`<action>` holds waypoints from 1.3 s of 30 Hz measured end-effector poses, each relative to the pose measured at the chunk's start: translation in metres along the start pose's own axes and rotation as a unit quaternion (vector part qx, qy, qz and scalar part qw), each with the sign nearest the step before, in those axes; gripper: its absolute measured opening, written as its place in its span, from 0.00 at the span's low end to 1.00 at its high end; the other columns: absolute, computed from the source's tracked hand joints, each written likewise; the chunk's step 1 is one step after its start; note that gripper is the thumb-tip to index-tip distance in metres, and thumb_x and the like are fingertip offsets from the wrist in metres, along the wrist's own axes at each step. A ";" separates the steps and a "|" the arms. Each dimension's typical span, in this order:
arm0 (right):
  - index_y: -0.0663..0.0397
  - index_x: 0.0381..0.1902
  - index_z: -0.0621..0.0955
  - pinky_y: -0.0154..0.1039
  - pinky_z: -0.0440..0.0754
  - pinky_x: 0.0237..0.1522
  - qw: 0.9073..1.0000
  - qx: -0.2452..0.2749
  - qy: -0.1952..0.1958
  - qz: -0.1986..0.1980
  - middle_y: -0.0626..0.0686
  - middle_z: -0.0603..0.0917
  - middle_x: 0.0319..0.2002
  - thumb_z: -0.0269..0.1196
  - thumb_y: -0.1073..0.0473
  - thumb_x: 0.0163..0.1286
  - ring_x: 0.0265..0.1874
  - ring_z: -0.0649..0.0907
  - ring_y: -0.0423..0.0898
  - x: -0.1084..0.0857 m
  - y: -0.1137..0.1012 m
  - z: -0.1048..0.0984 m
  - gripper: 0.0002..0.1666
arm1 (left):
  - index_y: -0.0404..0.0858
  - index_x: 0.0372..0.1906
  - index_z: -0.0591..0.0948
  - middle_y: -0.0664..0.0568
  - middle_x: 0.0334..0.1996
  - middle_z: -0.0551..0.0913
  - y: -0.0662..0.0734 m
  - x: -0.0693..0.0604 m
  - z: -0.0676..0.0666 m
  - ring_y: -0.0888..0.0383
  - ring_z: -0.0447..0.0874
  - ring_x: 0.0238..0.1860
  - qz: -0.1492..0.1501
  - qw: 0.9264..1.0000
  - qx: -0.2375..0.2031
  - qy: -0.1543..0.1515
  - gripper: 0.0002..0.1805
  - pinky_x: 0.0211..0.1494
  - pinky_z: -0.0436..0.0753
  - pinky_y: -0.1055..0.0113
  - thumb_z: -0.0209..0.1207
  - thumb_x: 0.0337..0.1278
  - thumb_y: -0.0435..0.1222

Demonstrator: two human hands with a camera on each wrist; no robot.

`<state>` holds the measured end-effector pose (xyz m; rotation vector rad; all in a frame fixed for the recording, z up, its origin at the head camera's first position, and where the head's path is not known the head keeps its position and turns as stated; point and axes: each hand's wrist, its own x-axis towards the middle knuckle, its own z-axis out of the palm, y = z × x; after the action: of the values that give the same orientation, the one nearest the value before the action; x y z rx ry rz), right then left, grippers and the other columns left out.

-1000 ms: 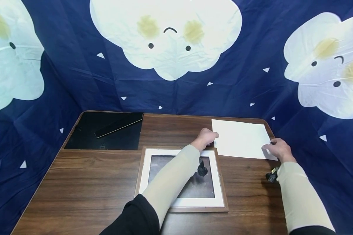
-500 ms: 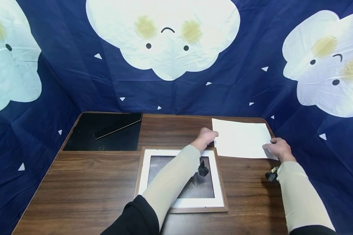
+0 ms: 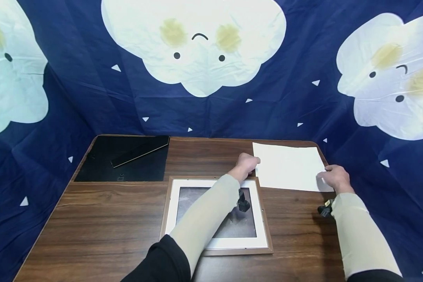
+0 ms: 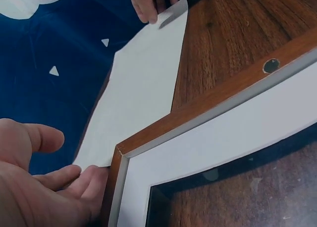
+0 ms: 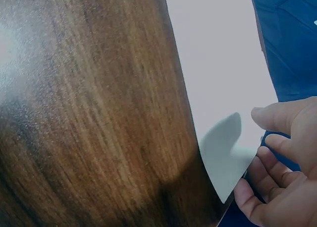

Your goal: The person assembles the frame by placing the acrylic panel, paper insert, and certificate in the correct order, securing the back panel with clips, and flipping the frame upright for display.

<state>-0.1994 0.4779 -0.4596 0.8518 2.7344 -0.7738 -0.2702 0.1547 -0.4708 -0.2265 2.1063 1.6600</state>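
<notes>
Frame (image 3: pixel 239 252): my landmark, on the tabletop (image 3: pixel 102 223); white mat (image 3: pixel 229 243) within.
Board (image 3: pixel 144 168): black, off the frame, beyond it to the left; leg (image 3: pixel 141 150) slanting across.
Paper (image 3: pixel 287 166): outside the frame, beyond it to the right.
Left hand (image 3: pixel 245 164): at the frame's far right corner; fingers at the paper's end, thumb well apart from them.
Right hand (image 3: pixel 337 178): far right of the frame, at the paper's other end; thumb and fingers parted, no firm pinch that I see.
Progress, I judge: board detached, done; paper and board, both outside the frame, outstanding.
</notes>
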 end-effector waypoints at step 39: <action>0.69 0.62 0.79 0.59 0.76 0.57 0.995 0.002 0.077 -0.057 0.75 0.74 0.64 0.52 0.63 0.73 0.58 0.75 0.68 -0.009 -0.018 -0.013 0.24 | 0.26 0.59 0.76 0.45 0.36 0.78 0.003 -0.013 0.012 0.57 0.79 0.28 -0.022 0.970 -0.244 0.009 0.28 0.52 0.88 0.54 0.57 0.48 0.14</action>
<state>-0.2024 0.4674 -0.4383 0.7919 2.9411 -0.7637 -0.2569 0.1646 -0.4647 -0.4355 1.6561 2.1309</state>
